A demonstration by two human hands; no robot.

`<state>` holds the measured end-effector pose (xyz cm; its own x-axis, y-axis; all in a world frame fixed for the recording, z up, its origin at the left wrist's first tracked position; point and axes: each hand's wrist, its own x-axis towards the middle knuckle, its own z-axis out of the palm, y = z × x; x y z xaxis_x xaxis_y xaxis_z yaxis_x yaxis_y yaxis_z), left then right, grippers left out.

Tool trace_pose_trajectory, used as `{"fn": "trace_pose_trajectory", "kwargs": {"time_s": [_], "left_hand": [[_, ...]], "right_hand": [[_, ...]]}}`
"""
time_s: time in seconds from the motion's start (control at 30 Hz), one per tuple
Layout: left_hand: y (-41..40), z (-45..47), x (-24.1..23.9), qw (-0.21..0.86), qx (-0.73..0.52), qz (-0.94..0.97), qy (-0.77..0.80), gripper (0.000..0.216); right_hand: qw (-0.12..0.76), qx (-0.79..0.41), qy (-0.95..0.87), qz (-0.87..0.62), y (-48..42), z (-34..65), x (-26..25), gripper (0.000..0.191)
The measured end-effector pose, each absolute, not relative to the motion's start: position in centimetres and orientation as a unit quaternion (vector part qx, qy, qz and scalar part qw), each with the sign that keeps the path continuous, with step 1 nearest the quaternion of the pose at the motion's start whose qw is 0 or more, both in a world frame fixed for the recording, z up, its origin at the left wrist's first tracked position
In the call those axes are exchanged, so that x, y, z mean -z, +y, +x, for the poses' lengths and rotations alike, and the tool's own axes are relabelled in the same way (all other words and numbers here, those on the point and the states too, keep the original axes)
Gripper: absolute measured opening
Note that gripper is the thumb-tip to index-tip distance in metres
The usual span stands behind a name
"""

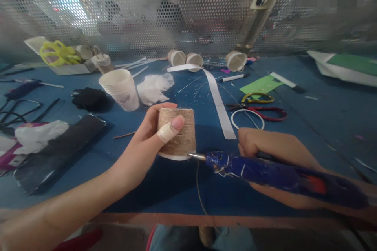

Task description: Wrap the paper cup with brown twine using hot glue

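My left hand [150,137] grips an upside-down paper cup wrapped in jute twine [181,133], thumb with a plaster pressed on its side. My right hand [273,153] is closed round a blue hot glue gun [265,170]. The gun's metal nozzle [196,156] touches the cup's white lower rim. A loose strand of twine [200,192] hangs down from the cup towards the table's front edge.
On the blue table [165,188]: a stack of paper cups [120,88], a white paper strip [218,102], red pliers [265,111], yellow-handled scissors [256,97], green paper [260,84], a dark phone-like slab [59,149], a marker [235,77]. Perforated metal screen [188,11] behind.
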<state>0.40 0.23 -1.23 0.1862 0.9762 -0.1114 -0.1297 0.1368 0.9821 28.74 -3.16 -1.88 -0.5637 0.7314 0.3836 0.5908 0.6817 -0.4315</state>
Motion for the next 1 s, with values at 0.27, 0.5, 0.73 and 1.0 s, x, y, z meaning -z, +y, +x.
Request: {"fn": "trace_pose_trajectory", "kwargs": {"time_s": [0.27, 0.5, 0.73, 1.0], "left_hand": [[0.48, 0.75, 0.98, 0.623, -0.484, 0.435, 0.434, 0.052], [0.39, 0.75, 1.11, 0.602, -0.498, 0.446, 0.436, 0.053], [0.51, 0.36, 1.51, 0.589, -0.484, 0.477, 0.438, 0.052], [0.44, 0.55, 1.17, 0.607, -0.481, 0.453, 0.441, 0.049]], "right_hand": [[0.293, -0.148, -0.871, -0.365, -2.6, 28.95, 2.1, 0.027], [0.283, -0.124, -0.874, -0.374, -2.62, 29.13, 2.24, 0.025], [0.267, -0.111, -0.882, -0.372, -2.75, 28.75, 2.03, 0.022], [0.262, -0.077, -0.88, -0.388, -2.92, 28.73, 1.82, 0.022]]}}
